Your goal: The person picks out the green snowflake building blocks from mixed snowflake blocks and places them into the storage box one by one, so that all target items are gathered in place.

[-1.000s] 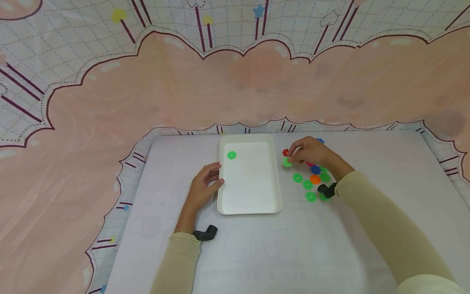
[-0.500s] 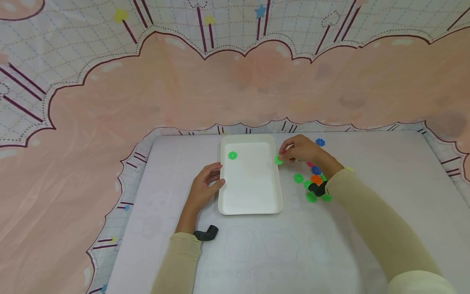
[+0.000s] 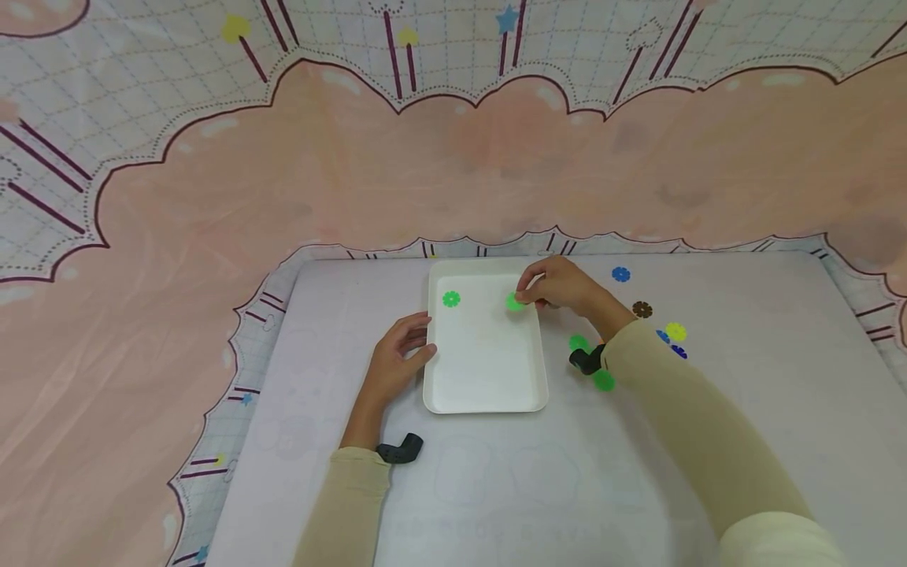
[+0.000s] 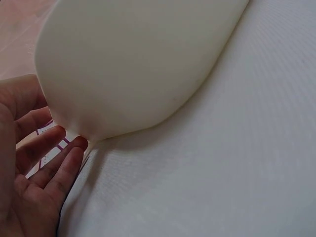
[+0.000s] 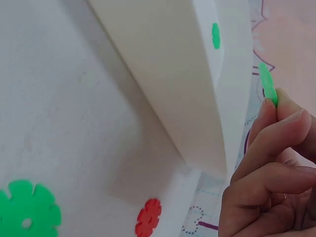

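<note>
My right hand (image 3: pixel 560 285) pinches a green plastic snowflake disc (image 3: pixel 514 302) between thumb and fingertips, above the right rim of the white tray (image 3: pixel 486 370). In the right wrist view the disc (image 5: pixel 268 84) stands on edge, raised higher than the tray wall (image 5: pixel 168 84). Another green disc (image 3: pixel 451 299) lies inside the tray near its far left corner. At the tray's left side rests my left hand (image 3: pixel 398 354), its loosely bent fingers touching the outer edge and the thumb at the rim. Its fingertips (image 4: pixel 79 143) meet the tray wall (image 4: pixel 133 74) in the left wrist view.
Right of the tray lie loose discs: blue (image 3: pixel 620 274), brown (image 3: pixel 642 309), yellow (image 3: pixel 676 331) and green (image 3: pixel 604 380). The right sleeve (image 3: pixel 687 417) covers part of this group. A red disc (image 5: pixel 148 217) shows near the tray in the right wrist view.
My right hand has carried the green disc leftward from the loose discs, across the tray's right rim. The left hand keeps its place at the tray.
</note>
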Tool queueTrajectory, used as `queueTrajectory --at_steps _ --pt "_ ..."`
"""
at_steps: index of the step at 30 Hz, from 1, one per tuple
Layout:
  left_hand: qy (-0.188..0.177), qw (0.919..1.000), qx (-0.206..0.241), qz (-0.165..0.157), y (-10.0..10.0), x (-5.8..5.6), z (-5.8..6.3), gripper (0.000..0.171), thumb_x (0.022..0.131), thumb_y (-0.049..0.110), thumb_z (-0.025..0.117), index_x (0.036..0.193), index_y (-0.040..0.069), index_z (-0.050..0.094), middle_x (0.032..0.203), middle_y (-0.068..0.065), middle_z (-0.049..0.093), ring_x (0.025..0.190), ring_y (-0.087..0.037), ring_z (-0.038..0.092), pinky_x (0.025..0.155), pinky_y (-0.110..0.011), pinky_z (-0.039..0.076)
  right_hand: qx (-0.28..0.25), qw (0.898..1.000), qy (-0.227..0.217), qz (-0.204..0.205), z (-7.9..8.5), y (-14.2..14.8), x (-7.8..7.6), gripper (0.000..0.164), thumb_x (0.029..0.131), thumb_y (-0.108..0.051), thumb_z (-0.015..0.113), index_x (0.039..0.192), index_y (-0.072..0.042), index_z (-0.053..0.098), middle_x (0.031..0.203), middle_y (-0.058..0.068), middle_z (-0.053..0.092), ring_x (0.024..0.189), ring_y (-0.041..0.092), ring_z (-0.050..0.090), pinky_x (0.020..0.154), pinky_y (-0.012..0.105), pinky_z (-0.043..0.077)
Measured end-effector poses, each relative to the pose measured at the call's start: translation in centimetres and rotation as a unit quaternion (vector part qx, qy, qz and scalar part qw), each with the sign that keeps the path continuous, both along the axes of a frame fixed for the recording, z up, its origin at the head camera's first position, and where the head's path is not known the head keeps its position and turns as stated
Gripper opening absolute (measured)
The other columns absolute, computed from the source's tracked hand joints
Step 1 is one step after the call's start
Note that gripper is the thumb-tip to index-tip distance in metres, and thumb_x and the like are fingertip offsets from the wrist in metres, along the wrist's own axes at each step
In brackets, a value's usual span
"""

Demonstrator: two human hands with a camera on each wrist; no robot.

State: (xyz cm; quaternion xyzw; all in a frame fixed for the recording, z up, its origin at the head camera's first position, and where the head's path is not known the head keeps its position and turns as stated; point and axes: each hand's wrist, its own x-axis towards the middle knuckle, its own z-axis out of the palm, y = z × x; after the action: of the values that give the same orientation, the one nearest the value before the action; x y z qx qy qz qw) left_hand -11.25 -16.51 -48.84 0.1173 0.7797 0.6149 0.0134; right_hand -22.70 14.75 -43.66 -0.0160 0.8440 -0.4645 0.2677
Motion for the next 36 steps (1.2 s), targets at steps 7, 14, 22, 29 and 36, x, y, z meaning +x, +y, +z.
queueTrajectory --at_steps 7,14,22,29,36 --pt "-0.013 0.9998 -0.013 0.006 -0.2 -0.7 -1.7 0.050 0.091 -0.003 0.071 0.138 -0.007 0.055 0.149 -0.026 0.050 0.129 -0.044 0.057 0.111 -0.050 0.049 -0.005 1.000 0.004 -0.014 0.2 -1.6 -0.3 0.019 0.086 -0.021 0.082 0.100 -0.010 0.074 0.072 0.006 0.063 0.063 0.018 0.055 0.051 0.025 0.036" --pt "-0.007 0.9998 -0.016 0.009 -0.6 -1.2 -3.3 0.053 0.092 0.002 0.073 0.142 -0.001 0.055 0.152 -0.019 0.051 0.130 -0.040 0.058 0.111 -0.048 0.050 -0.049 0.998 -0.009 -0.045 0.0 -3.1 -0.4 0.019 0.086 -0.015 0.082 0.099 -0.005 0.073 0.070 0.005 0.065 0.057 0.013 0.055 0.049 0.019 0.039" --pt "-0.001 0.9998 -0.015 0.015 -0.7 -1.2 -3.4 0.048 0.092 0.008 0.075 0.138 0.007 0.060 0.149 -0.008 0.055 0.128 -0.031 0.061 0.108 -0.037 0.053 -0.094 0.993 -0.029 -0.057 -0.6 -5.2 -0.4 0.016 0.087 -0.008 0.080 0.099 -0.003 0.070 0.069 0.003 0.067 0.056 0.011 0.060 0.051 0.017 0.046" --pt "0.008 0.9995 -0.022 0.021 -0.8 -1.2 -3.6 0.045 0.093 0.006 0.073 0.137 0.007 0.061 0.149 -0.006 0.056 0.128 -0.028 0.062 0.105 -0.022 0.053 -0.094 0.990 -0.056 -0.086 -1.0 -6.8 -0.2 0.014 0.091 -0.010 0.076 0.102 -0.005 0.069 0.084 0.005 0.069 0.059 0.010 0.064 0.056 0.018 0.054" --pt "0.013 0.9996 -0.011 0.021 -0.9 -1.1 -3.6 0.037 0.095 0.006 0.070 0.132 0.009 0.065 0.149 -0.006 0.056 0.129 -0.026 0.061 0.106 -0.023 0.052 -0.094 0.985 -0.065 -0.127 -1.7 -7.7 -0.1 0.012 0.095 -0.011 0.073 0.105 -0.005 0.068 0.094 0.010 0.069 0.061 0.010 0.066 0.057 0.018 0.055"
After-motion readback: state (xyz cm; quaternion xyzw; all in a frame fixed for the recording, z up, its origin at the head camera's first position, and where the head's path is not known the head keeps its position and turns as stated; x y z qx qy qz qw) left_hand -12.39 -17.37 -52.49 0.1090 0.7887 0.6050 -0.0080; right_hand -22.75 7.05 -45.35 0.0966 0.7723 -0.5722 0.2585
